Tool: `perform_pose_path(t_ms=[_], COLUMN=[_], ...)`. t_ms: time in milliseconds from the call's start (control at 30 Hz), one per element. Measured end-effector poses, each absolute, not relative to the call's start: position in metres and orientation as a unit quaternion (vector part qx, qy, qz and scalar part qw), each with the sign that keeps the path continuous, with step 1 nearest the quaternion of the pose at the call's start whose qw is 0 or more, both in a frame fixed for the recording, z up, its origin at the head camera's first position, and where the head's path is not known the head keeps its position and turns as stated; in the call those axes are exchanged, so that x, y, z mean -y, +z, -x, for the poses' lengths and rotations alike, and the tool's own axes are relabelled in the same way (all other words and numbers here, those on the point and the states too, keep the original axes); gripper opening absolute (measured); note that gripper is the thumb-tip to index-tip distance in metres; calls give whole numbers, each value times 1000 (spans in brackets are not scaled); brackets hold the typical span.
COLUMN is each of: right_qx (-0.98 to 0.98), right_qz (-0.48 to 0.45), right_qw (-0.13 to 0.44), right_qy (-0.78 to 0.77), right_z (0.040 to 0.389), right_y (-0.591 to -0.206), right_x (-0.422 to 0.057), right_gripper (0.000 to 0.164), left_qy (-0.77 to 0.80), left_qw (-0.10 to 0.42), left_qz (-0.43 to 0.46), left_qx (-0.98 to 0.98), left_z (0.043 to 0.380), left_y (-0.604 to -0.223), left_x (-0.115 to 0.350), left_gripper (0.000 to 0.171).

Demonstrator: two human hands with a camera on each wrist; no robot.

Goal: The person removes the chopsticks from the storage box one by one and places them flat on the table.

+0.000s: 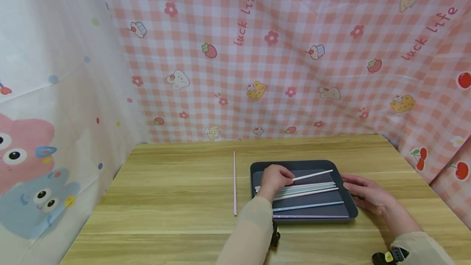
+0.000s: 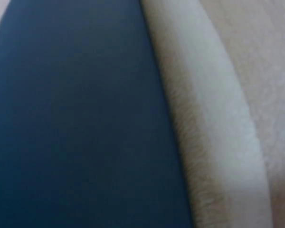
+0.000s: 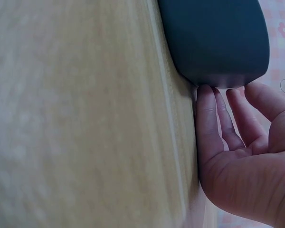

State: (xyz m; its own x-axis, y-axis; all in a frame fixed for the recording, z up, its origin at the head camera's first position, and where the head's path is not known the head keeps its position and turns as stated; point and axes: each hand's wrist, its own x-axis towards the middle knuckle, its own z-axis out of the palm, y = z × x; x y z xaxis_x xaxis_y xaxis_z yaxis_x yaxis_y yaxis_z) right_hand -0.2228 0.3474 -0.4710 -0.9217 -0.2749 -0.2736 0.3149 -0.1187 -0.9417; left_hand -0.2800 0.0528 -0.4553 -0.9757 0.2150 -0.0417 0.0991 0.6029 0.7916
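A dark grey rectangular tray [image 1: 290, 163] holds several thin sticks. My left hand [image 1: 274, 178] reaches over its left part and pinches one end of a white stick [image 1: 314, 175], whose other end points to the far right corner. Below that lies a group of pale pink, light blue and white sticks [image 1: 310, 188], partly hidden by the hand. Nearer me in the tray are a blue stick [image 1: 310, 206] and a purple stick [image 1: 312, 217]. With extended fingers, my right hand [image 1: 371, 195] touches the tray's right outer wall, also visible in the right wrist view.
A single pink stick [image 1: 234, 183] lies on the wooden table [image 1: 176, 199], left of the tray and pointing away from me. Behind the table hangs a pink checked cloth [image 1: 220, 72]. The tray's dark side [image 2: 85, 118] fills much of the left wrist view.
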Motion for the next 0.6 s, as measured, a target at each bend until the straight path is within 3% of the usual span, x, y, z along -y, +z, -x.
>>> perform_pose_path(t_ms=[600], right_qx=[-628], right_qz=[1], right_qw=[199], right_qy=[-752], right_z=[223], right_y=[-473], right_x=[-349], right_gripper=[32], left_qy=[460], left_qw=[34], left_qz=[-44], left_qx=[-886], left_z=[281], left_y=[-445], left_x=[-54], left_gripper=[5])
